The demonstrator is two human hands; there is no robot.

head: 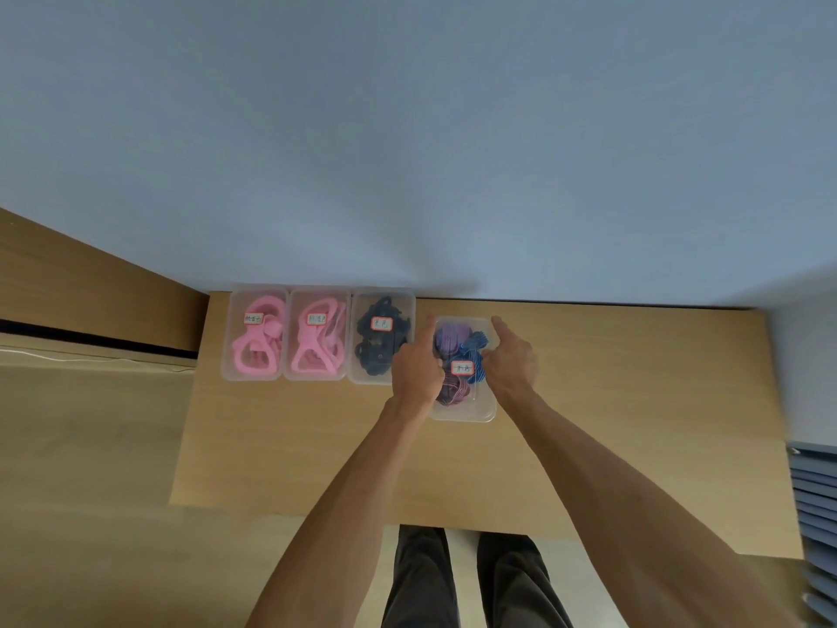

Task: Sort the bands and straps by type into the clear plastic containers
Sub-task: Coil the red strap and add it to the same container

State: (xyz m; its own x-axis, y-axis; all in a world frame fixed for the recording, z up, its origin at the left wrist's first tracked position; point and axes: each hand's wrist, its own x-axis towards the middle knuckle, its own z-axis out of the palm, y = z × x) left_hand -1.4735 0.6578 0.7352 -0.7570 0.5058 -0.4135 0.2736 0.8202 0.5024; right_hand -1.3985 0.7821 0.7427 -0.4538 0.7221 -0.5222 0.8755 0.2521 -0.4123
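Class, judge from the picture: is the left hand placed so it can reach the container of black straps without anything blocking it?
Probably yes. The left hand sits right beside the black-strap container, and only bare table lies around them; but it is busy holding the fourth container.

Each of the four clear plastic containers carries a small white, red-bordered label with handwritten characters, too blurred to read: one on the far-left pink-band container (pixel 253 318), one on the second pink-band container (pixel 316 318), one on the black-strap container (pixel 381 323), one on the blue-and-purple-band container (pixel 462 368).
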